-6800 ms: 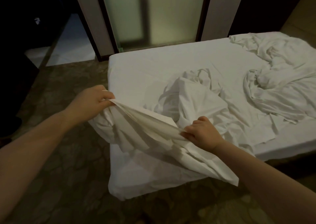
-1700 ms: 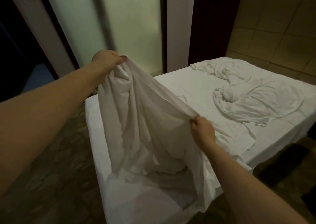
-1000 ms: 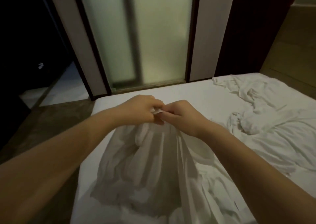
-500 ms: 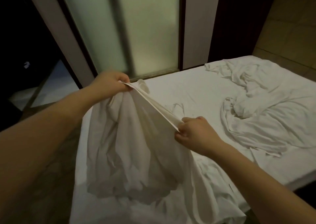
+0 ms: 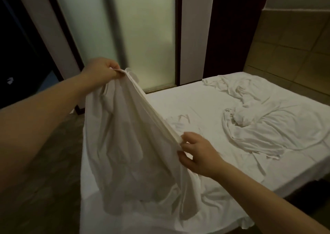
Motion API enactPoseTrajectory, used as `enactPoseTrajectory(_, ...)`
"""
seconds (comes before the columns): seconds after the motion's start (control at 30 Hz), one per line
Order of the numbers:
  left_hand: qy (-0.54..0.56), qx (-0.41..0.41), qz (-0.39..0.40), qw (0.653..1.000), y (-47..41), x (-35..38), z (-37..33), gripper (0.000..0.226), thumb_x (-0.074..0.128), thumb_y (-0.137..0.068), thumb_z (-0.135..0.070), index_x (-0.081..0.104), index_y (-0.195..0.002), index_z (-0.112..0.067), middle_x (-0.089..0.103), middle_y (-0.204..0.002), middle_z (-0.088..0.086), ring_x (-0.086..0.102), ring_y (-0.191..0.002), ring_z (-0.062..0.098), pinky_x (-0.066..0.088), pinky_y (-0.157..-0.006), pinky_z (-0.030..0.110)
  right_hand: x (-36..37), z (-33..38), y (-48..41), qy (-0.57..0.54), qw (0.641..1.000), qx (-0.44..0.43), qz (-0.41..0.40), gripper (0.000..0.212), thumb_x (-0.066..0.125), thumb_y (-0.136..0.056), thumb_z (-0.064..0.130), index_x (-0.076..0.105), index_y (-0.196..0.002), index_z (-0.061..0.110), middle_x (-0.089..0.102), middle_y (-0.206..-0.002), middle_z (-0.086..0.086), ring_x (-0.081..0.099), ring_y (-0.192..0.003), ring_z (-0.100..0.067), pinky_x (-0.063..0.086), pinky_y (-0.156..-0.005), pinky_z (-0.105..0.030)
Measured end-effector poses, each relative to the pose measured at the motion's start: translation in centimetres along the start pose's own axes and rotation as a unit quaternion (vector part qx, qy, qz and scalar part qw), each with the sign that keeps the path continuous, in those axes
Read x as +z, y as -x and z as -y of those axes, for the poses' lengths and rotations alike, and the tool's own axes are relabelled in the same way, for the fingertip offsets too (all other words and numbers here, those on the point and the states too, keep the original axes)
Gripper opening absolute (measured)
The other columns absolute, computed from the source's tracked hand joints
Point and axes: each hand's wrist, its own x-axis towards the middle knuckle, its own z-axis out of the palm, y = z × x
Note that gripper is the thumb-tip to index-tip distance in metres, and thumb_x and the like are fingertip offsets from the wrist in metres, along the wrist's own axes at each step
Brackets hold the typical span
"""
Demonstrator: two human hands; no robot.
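A white cloth [image 5: 125,144], like a pillowcase or sheet, hangs in front of me over the near left corner of a bed [image 5: 187,105]. My left hand [image 5: 101,71] grips its upper edge, raised high on the left. My right hand [image 5: 198,155] is lower, at the other end of that taut edge, with thumb and fingers spread and only loosely pinching the hem. The cloth's lower part sags onto the mattress.
A second crumpled white sheet [image 5: 259,124] lies on the right side of the bed. Frosted glass panels [image 5: 142,37] and a white post [image 5: 194,32] stand behind the bed. Tiled wall [image 5: 294,46] at right, patterned floor [image 5: 50,171] at left.
My hands have drawn farther apart along the cloth's edge: the left one stays high, the right one has slid lower and its fingers have loosened from a tight grip.
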Motion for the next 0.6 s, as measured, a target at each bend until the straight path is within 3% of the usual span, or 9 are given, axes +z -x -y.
enactPoseTrajectory(0.17,-0.008,-0.008,0.002,1.000,1.9,-1.7,2.4,0.039,0.063,-0.070,-0.037,0.068,-0.090,-0.004,0.060,-0.086,0.012,0.052,-0.086,0.022,0.038,-0.076,0.031,3.2,3.9,1.0,0.022,0.999,0.032,-0.003,0.022,0.048,-0.086,0.025,0.056,-0.070,0.013,0.054,-0.082,-0.001,0.049,-0.075,-0.015,0.031,-0.066,-0.027)
enactPoseTrajectory(0.3,-0.035,0.009,-0.004,0.999,2.9,-1.8,3.8,0.018,0.063,-0.086,-0.020,0.069,-0.091,-0.005,0.063,-0.089,0.014,0.057,-0.091,0.027,0.041,-0.078,0.033,7.2,6.7,1.9,0.066,0.994,0.068,0.045,0.031,0.041,-0.089,0.036,0.051,-0.062,0.023,0.049,-0.063,0.010,0.050,-0.061,-0.014,0.030,-0.065,-0.025)
enactPoseTrajectory(0.4,-0.060,0.010,-0.005,0.998,3.3,-2.1,4.6,0.018,0.062,-0.087,-0.017,0.069,-0.096,-0.004,0.066,-0.101,0.018,0.057,-0.102,0.031,0.042,-0.085,0.034,7.8,7.4,1.8,-0.015,0.996,0.057,0.062,0.027,0.043,-0.091,0.031,0.050,-0.067,0.022,0.040,-0.065,0.012,0.043,-0.064,-0.010,0.028,-0.070,-0.022)
enactPoseTrajectory(0.5,-0.073,0.003,0.001,0.997,3.4,-2.7,5.9,0.017,0.060,-0.087,-0.017,0.069,-0.096,-0.005,0.065,-0.103,0.016,0.056,-0.104,0.030,0.039,-0.083,0.030,6.3,7.0,1.4,-0.124,0.987,0.070,0.072,0.027,0.039,-0.094,0.036,0.050,-0.075,0.020,0.044,-0.072,0.006,0.042,-0.064,-0.011,0.030,-0.063,-0.022)
enactPoseTrajectory(0.6,-0.073,-0.014,0.001,0.997,3.3,-3.1,7.1,0.018,0.059,-0.089,-0.019,0.068,-0.096,-0.005,0.063,-0.098,0.014,0.056,-0.101,0.027,0.034,-0.076,0.025,4.2,5.1,0.5,-0.094,0.990,0.095,0.052,0.041,0.035,-0.093,0.044,0.056,-0.079,0.011,0.047,-0.076,0.000,0.048,-0.066,-0.018,0.035,-0.060,-0.029)
